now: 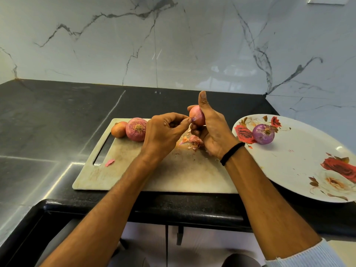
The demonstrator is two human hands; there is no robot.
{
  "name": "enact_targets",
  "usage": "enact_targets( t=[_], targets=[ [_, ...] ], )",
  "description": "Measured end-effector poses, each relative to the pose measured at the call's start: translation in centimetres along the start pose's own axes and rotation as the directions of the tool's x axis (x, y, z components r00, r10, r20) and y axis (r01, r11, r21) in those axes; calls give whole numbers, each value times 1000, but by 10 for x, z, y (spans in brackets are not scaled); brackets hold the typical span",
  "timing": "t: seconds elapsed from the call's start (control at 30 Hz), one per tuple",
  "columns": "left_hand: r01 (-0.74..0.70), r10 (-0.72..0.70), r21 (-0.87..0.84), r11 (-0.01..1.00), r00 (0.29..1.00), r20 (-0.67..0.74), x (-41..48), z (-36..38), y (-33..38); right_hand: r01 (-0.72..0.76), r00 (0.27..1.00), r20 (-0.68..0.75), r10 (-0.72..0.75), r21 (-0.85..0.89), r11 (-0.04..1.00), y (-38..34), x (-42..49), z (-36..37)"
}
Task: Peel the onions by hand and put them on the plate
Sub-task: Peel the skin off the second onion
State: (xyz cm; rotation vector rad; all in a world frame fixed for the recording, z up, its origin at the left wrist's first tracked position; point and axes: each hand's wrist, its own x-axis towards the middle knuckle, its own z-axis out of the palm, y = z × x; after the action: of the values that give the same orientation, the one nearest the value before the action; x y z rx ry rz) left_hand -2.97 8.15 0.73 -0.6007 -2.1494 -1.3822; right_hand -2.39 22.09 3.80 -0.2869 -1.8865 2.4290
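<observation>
My right hand (212, 130) grips a pink-skinned onion (196, 116) above the cutting board, thumb pointing up. My left hand (163, 132) pinches a strip of skin at the onion's lower left side. Two unpeeled onions lie at the board's far left: a small orange one (118, 129) and a bigger pink one (135, 129), touching each other. One peeled purple onion (263, 134) sits on the white plate with red roses (300, 160) at the right.
The pale cutting board (154, 174) lies on the black counter (48, 116), its handle slot at the left. Loose peel scraps (193, 141) lie under my hands and one pink scrap (109, 162) near the slot. A marble wall stands behind.
</observation>
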Motion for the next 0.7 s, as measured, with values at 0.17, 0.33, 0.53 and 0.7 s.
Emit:
enact_targets(
  t=[0.17, 0.33, 0.53, 0.7],
  targets=[
    [-15, 15, -2, 1000, 1000, 15, -1, 1, 0, 32, 999, -14, -32, -41, 999, 1, -2, 2],
    [-32, 32, -18, 999, 999, 9, -1, 2, -1, 46, 999, -8, -46, -61, 997, 3, -1, 5],
    [10, -10, -19, 1000, 1000, 19, 0, 6, -3, 49, 999, 1, -49, -94, 994, 4, -4, 6],
    [50, -50, 19, 999, 999, 20, -1, 7, -2, 44, 998, 41, -41, -80, 996, 3, -5, 6]
  ],
)
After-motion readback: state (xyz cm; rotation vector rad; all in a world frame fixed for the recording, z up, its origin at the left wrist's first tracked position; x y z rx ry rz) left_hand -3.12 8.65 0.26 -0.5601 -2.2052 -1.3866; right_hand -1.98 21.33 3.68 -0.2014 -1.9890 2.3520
